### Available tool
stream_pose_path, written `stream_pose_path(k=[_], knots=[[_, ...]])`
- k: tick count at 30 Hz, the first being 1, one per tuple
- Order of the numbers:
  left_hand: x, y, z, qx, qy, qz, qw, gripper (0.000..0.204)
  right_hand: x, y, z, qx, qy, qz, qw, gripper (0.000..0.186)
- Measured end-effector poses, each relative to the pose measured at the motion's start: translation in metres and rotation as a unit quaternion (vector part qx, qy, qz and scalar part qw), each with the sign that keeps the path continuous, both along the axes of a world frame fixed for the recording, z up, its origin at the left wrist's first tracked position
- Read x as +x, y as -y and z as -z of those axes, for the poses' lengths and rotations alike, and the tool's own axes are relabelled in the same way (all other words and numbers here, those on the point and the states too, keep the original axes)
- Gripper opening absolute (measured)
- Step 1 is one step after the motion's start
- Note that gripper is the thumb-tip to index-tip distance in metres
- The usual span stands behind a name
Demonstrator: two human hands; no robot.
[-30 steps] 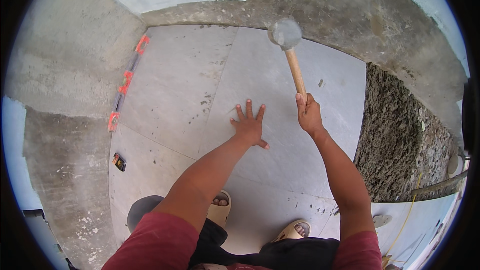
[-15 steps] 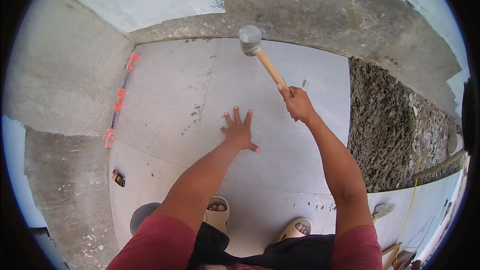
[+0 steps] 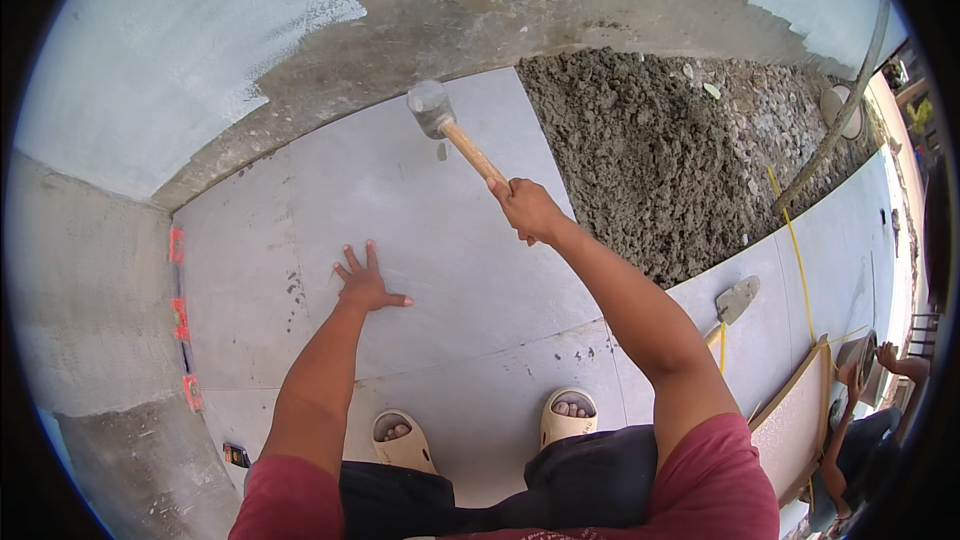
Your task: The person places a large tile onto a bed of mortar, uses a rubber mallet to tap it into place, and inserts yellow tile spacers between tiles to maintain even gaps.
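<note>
My right hand [image 3: 528,210] is closed around the wooden handle of a rubber mallet [image 3: 431,108]. The mallet's grey head is over the far part of a large pale grey floor tile [image 3: 470,280], near the wall; whether it touches the tile I cannot tell. My left hand [image 3: 366,286] rests with fingers spread on the tiled surface, left of the mallet, holding nothing. Dark wet specks of mortar dot the tiles close to that hand. Rough wet mortar [image 3: 640,170] borders the tile's right edge.
A red and grey spirit level [image 3: 180,318] lies along the left wall, with a small dark box [image 3: 236,455] nearer me. To the right are a trowel [image 3: 737,300], a yellow string [image 3: 797,260], a board [image 3: 795,425] and a hose [image 3: 840,125]. Another person's arm [image 3: 838,430] shows at the far right.
My view has swung to the right, bringing more mortar and the other person into sight. My right hand still grips the mallet; my left hand remains spread on the tile.
</note>
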State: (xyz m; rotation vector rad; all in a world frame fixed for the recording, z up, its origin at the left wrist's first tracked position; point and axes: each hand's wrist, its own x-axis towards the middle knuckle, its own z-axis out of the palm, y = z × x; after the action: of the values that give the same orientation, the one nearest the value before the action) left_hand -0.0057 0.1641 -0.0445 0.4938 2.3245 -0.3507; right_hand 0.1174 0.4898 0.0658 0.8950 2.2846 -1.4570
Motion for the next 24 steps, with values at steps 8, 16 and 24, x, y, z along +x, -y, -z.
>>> stream_pose_path(k=[8, 16, 24], knots=[[0.000, -0.003, 0.000, 0.016, -0.010, -0.007, 1.000, 0.165, 0.081, 0.036, 0.056, 0.145, -0.049, -0.030, 0.988, 0.044], [0.003, -0.001, 0.007, 0.057, -0.029, -0.038, 0.997, 0.162, 0.126, 0.009, 0.064, 0.092, -0.010, -0.102, 0.991, 0.042], [0.006, -0.005, 0.005, 0.041, -0.023, -0.071, 0.996, 0.155, 0.138, -0.032, 0.002, -0.543, -0.051, 0.073, 0.835, 0.054]])
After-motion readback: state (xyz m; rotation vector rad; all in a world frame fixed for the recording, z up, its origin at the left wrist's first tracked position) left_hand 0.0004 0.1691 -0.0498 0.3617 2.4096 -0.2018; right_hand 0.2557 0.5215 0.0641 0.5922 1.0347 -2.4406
